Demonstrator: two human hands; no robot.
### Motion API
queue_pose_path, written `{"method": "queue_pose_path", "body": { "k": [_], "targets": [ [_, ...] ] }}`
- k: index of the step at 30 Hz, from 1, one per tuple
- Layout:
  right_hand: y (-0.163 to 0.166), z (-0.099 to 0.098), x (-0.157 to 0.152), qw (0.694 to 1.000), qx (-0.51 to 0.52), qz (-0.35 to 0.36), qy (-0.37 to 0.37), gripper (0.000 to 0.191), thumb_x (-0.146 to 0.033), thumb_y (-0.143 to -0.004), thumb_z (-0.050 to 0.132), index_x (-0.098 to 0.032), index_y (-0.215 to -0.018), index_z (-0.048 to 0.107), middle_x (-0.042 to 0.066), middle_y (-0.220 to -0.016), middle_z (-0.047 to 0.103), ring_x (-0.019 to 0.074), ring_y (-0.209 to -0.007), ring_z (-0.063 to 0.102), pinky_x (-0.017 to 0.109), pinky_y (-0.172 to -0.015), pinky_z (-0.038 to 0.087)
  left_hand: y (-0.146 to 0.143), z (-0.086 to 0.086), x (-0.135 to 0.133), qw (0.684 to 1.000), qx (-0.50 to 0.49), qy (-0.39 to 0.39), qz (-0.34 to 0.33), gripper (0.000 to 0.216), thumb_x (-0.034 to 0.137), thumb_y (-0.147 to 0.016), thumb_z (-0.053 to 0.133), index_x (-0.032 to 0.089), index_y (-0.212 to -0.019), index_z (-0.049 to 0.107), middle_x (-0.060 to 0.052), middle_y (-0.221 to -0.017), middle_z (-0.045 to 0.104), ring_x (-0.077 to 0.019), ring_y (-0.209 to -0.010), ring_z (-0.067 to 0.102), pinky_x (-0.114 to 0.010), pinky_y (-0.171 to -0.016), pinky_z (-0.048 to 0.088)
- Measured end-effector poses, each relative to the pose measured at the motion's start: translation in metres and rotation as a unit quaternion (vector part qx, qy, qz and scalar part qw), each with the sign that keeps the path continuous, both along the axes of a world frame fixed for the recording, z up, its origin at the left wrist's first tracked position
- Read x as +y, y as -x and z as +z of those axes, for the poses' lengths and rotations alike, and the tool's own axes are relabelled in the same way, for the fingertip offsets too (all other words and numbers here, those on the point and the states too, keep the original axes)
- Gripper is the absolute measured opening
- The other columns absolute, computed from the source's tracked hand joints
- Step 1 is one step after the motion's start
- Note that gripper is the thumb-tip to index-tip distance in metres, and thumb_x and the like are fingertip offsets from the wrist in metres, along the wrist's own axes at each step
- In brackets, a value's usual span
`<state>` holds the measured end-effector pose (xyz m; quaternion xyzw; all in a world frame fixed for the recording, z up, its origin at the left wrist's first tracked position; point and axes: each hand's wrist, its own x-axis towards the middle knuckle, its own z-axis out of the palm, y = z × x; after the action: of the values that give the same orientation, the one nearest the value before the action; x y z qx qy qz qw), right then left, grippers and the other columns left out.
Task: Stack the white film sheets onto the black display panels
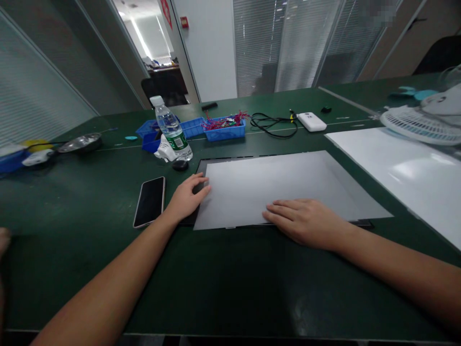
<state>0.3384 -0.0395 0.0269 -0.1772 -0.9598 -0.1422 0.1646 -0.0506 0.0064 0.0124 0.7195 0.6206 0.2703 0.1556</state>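
A thin whitish translucent sheet (266,175) lies over a flat dark panel (202,166) on the green table. The sheet sits askew, so the panel's dark border shows at the left and its far right corner overhangs. My left hand (187,196) rests at the left edge, thumb and fingers apart, fingertips touching the sheet's border. Flat on the near part of the sheet lies my right hand (304,222), its fingers stretched out to the left. A phone (150,202) with a dark screen is beside my left forearm.
Behind the panel stand a water bottle (173,129), a blue bin (225,132) of red wires, a black cable (272,126) and a white box-shaped device (311,122). A glossy white sheet (403,168) and a fan (425,122) are at right. Someone's hand (4,240) shows at far left.
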Motion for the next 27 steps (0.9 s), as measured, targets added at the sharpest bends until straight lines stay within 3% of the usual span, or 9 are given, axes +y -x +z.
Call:
{"method": "queue_pose_path", "body": {
  "k": [4, 13, 27],
  "targets": [
    [0.0029, 0.0000, -0.0017, 1.000, -0.003, 0.014, 0.000, 0.036, -0.016, -0.103, 0.063, -0.015, -0.137, 0.077, 0.014, -0.130, 0.080, 0.0283, -0.115, 0.079, 0.039, -0.085, 0.067, -0.0010, 0.0000, -0.0002, 0.998, 0.052, 0.023, -0.009, 0.070, 0.066, -0.088, 0.072, 0.022, -0.141, 0.076, -0.014, -0.170, 0.054, -0.0397, -0.161, 0.045, -0.060, -0.135, 0.033],
    [0.0008, 0.0017, 0.0046, 0.999, 0.010, 0.027, 0.039, 0.039, -0.016, -0.104, 0.061, -0.020, -0.141, 0.075, 0.010, -0.136, 0.079, 0.0225, -0.123, 0.076, 0.036, -0.101, 0.063, -0.0010, 0.0019, 0.0012, 0.998, 0.044, 0.031, 0.034, 0.057, 0.051, -0.091, 0.070, 0.024, -0.141, 0.077, -0.010, -0.171, 0.052, -0.0379, -0.152, 0.057, -0.056, -0.131, 0.041],
    [-0.0009, 0.0041, 0.0075, 0.997, 0.034, 0.032, 0.056, 0.037, -0.016, -0.103, 0.062, -0.019, -0.137, 0.079, 0.011, -0.132, 0.080, 0.0245, -0.119, 0.079, 0.040, -0.103, 0.065, 0.0056, -0.0060, 0.0066, 0.997, 0.040, 0.015, 0.058, 0.046, 0.037, -0.096, 0.060, 0.025, -0.136, 0.079, -0.006, -0.166, 0.059, -0.0342, -0.147, 0.063, -0.053, -0.127, 0.048]
  ]
}}
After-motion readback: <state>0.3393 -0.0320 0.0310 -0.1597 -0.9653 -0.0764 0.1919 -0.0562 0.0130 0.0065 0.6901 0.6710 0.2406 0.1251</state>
